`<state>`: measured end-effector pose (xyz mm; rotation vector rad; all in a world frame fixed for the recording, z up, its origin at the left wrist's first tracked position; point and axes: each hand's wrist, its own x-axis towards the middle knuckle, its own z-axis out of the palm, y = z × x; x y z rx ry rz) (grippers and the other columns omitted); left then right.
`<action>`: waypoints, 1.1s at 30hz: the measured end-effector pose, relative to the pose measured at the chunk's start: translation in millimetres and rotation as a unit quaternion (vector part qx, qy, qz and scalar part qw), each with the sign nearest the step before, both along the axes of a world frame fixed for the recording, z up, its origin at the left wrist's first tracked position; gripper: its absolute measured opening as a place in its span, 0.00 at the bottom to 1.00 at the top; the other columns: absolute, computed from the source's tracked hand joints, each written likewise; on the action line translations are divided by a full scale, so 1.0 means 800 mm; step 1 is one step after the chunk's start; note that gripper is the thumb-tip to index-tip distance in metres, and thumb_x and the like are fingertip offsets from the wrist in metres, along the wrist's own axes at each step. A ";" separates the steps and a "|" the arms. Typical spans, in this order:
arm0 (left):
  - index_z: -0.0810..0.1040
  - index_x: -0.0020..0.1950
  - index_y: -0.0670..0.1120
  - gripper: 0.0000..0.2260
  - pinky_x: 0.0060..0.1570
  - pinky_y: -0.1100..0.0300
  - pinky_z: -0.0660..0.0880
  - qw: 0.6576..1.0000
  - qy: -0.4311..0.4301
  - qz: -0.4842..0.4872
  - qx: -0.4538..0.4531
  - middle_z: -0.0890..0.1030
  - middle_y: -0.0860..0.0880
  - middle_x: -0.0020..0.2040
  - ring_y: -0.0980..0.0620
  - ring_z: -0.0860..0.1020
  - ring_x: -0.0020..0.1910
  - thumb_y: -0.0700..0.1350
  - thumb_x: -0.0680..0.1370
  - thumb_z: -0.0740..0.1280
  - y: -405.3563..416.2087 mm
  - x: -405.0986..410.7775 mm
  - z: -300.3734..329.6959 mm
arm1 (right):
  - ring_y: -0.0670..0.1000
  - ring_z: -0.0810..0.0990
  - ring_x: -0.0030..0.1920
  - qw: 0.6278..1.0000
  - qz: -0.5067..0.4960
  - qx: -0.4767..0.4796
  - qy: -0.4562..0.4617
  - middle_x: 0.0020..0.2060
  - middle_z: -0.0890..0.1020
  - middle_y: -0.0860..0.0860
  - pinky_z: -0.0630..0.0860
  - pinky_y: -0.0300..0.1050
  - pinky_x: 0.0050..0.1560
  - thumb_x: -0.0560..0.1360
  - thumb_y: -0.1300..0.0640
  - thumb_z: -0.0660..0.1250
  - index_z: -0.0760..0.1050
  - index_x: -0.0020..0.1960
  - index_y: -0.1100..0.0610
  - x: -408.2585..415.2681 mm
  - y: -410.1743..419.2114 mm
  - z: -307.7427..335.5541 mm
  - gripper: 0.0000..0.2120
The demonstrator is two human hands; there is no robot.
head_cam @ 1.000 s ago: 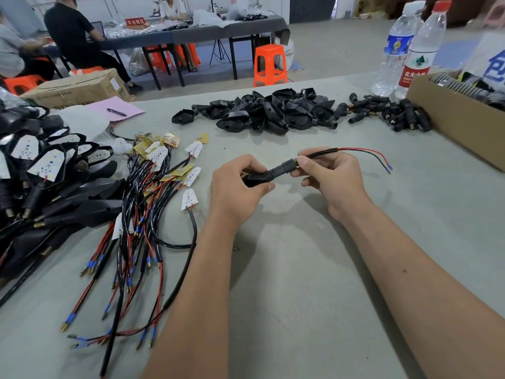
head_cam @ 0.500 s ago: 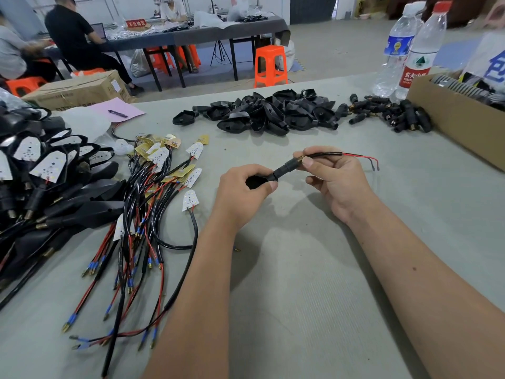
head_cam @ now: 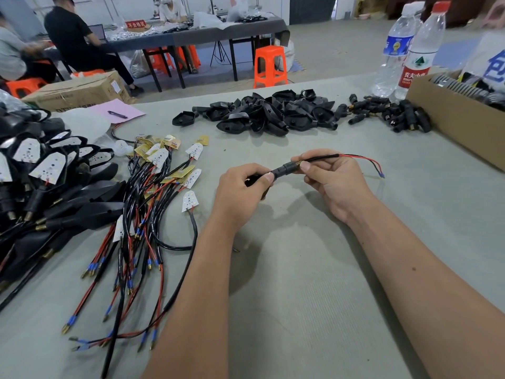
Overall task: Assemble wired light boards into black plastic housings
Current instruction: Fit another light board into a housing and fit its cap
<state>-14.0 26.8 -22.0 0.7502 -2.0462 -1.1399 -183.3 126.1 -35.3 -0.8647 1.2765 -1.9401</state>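
My left hand (head_cam: 241, 187) grips a black plastic housing, mostly hidden in the palm, with its black stem (head_cam: 284, 169) sticking out to the right. My right hand (head_cam: 332, 177) pinches the black cable (head_cam: 323, 158) where it leaves the stem. The cable's red and black wires (head_cam: 366, 161) trail right to a blue-tipped end. Loose wired light boards (head_cam: 164, 187) lie in a tangle to the left. A heap of empty black housings (head_cam: 262, 114) sits at the far middle of the table.
Assembled housings with boards (head_cam: 41, 181) pile up at the left edge. Small black stems (head_cam: 393, 114) lie beside two water bottles (head_cam: 410, 47). A cardboard box (head_cam: 459, 124) stands at the right. Pink paper with a pen (head_cam: 120, 112) lies far left. People sit at a table behind.
My right hand slid along the cable, drawing it further through the stem, and the wire ends swung down to the right. My left hand kept hold of the housing.
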 end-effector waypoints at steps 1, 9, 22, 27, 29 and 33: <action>0.84 0.43 0.46 0.07 0.44 0.40 0.78 1.000 -0.003 -0.003 -0.001 0.81 0.40 0.36 0.36 0.79 0.39 0.44 0.78 0.68 0.000 0.001 0.000 | 0.52 0.87 0.48 1.000 0.002 0.002 0.008 0.49 0.88 0.57 0.77 0.40 0.45 0.76 0.71 0.70 0.82 0.46 0.55 0.000 0.000 0.000 0.12; 0.85 0.42 0.52 0.05 0.36 0.58 0.69 0.993 -0.090 0.028 -0.076 0.79 0.55 0.32 0.54 0.74 0.33 0.48 0.78 0.72 -0.007 0.001 -0.003 | 0.52 0.87 0.48 0.996 -0.005 0.018 0.087 0.48 0.88 0.56 0.77 0.39 0.44 0.76 0.73 0.70 0.81 0.48 0.59 0.004 0.001 0.000 0.10; 0.85 0.43 0.52 0.03 0.38 0.65 0.72 0.990 -0.098 0.043 -0.092 0.82 0.55 0.36 0.57 0.77 0.38 0.46 0.72 0.77 -0.002 -0.004 -0.003 | 0.49 0.87 0.45 0.996 -0.073 0.016 0.038 0.43 0.88 0.56 0.79 0.37 0.45 0.73 0.71 0.75 0.82 0.44 0.60 0.007 0.001 0.002 0.07; 0.85 0.42 0.51 0.03 0.38 0.60 0.70 0.987 -0.118 0.050 -0.100 0.80 0.55 0.35 0.56 0.76 0.37 0.45 0.71 0.77 -0.002 -0.003 0.003 | 0.50 0.87 0.47 0.996 -0.060 0.021 0.059 0.43 0.88 0.56 0.80 0.37 0.46 0.73 0.71 0.75 0.82 0.43 0.59 0.008 0.001 0.002 0.09; 0.84 0.40 0.52 0.04 0.37 0.60 0.68 0.985 -0.126 0.066 -0.098 0.80 0.55 0.35 0.56 0.76 0.37 0.45 0.70 0.77 -0.001 -0.005 0.005 | 0.51 0.87 0.47 0.996 -0.056 0.020 0.064 0.43 0.88 0.56 0.80 0.37 0.47 0.73 0.71 0.75 0.82 0.43 0.58 0.009 0.001 0.002 0.09; 0.83 0.39 0.52 0.05 0.40 0.55 0.77 0.989 -0.119 0.067 -0.063 0.81 0.54 0.34 0.50 0.81 0.38 0.46 0.70 0.78 0.007 -0.011 0.010 | 0.50 0.87 0.46 0.997 -0.036 0.015 0.068 0.44 0.88 0.57 0.79 0.37 0.45 0.72 0.71 0.75 0.82 0.43 0.59 0.011 0.002 0.003 0.09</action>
